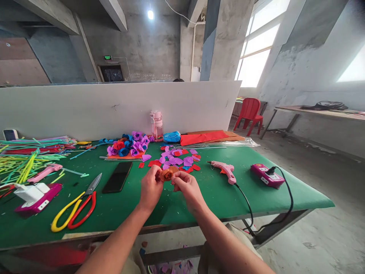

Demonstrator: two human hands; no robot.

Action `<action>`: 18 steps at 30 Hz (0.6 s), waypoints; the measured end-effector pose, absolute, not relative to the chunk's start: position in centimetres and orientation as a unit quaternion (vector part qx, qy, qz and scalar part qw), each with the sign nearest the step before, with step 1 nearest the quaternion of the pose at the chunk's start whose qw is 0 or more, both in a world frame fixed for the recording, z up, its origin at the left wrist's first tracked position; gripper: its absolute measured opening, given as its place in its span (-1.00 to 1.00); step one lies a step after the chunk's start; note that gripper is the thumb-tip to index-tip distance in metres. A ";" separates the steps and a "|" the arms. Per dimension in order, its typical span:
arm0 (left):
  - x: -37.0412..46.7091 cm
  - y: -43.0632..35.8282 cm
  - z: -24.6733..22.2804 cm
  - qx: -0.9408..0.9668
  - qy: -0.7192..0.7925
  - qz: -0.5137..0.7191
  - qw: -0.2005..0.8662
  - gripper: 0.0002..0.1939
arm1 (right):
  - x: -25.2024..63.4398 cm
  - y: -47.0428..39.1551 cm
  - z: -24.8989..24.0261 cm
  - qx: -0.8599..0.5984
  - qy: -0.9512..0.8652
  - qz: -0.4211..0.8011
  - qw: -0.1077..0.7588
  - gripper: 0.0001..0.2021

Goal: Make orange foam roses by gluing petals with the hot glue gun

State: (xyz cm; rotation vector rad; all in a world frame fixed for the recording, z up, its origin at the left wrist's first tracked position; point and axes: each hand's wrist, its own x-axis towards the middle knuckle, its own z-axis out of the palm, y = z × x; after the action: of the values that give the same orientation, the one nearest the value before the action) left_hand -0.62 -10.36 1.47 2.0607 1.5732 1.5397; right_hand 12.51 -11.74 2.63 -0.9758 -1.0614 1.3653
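Between my two hands is a small orange-brown paper flower [166,174], held above the green table. My left hand [151,185] pinches it from the left side, fingers closed. My right hand [188,187] grips its right edge between thumb and fingers. Just beyond the hands lie loose purple paper petals [174,160], mixed with red and a few blue ones. A pink glue gun [225,170] rests to the right of my right hand, its black cord hanging over the table's front edge. Left of my left hand lies a black phone [118,177].
Scissors [82,207] with yellow and red handles lie at left, near a purple power strip [38,198]. Finished paper flowers [129,144], a pink bottle [156,125] and red paper [203,137] line the back. Another power strip [266,176] sits at right. Colourful sticks [31,156] pile far left.
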 end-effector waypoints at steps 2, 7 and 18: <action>-0.6 -10.4 1.4 0.685 0.519 0.508 0.058 -0.92 | 12.5 -11.8 2.7 -0.412 -0.444 0.579 0.546 -0.85; -0.7 -10.3 1.3 0.683 0.524 0.506 0.058 -0.91 | 12.6 -11.9 2.9 -0.407 -0.448 0.577 0.547 -0.90; -0.7 -10.2 1.4 0.679 0.520 0.508 0.099 -0.93 | 13.2 -11.5 2.7 -0.409 -0.436 0.566 0.568 -0.90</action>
State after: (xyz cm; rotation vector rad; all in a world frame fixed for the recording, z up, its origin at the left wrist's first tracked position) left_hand -0.70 -10.24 1.37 2.0083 1.5391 1.5026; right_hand 13.20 -11.47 2.68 -0.9603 -1.0237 1.3303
